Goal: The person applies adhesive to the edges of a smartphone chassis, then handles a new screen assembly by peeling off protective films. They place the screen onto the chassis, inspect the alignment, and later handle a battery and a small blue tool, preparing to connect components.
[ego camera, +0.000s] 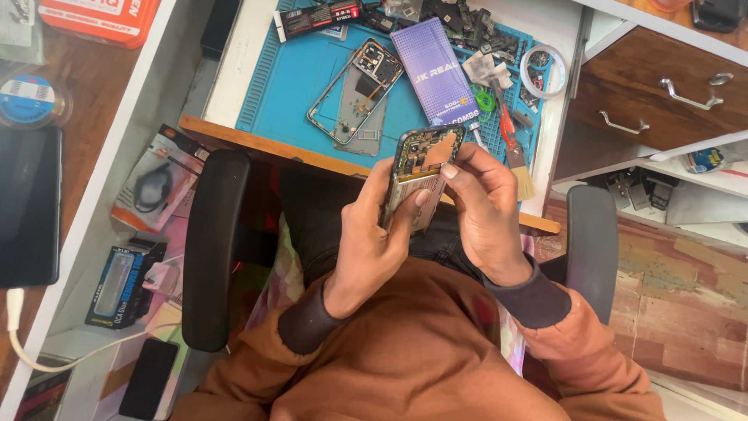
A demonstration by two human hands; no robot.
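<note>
Right now I hold an opened phone (421,175) with its back cover off, circuit parts and a copper-coloured patch showing, just above my lap and at the near edge of the blue work mat (300,82). My left hand (372,234) wraps around the phone's left side and lower half, fingers closed on it, thumb pressed on its face. My right hand (485,210) closes on the phone's right edge, with the forefinger tip resting on the upper inside part; whether anything small sits under that fingertip I cannot tell. On the mat, beyond the phone, lies a bare phone frame (354,90) with a grey panel under it. To the right of the frame on the mat sits a purple box (434,70), and further right a brush (510,144) with a red handle and a roll of tape (544,70). Left of the mat, past the black chair armrest (214,249), small packaged items lie on a white shelf, and a dark phone (29,206) rests on the brown surface.
</note>
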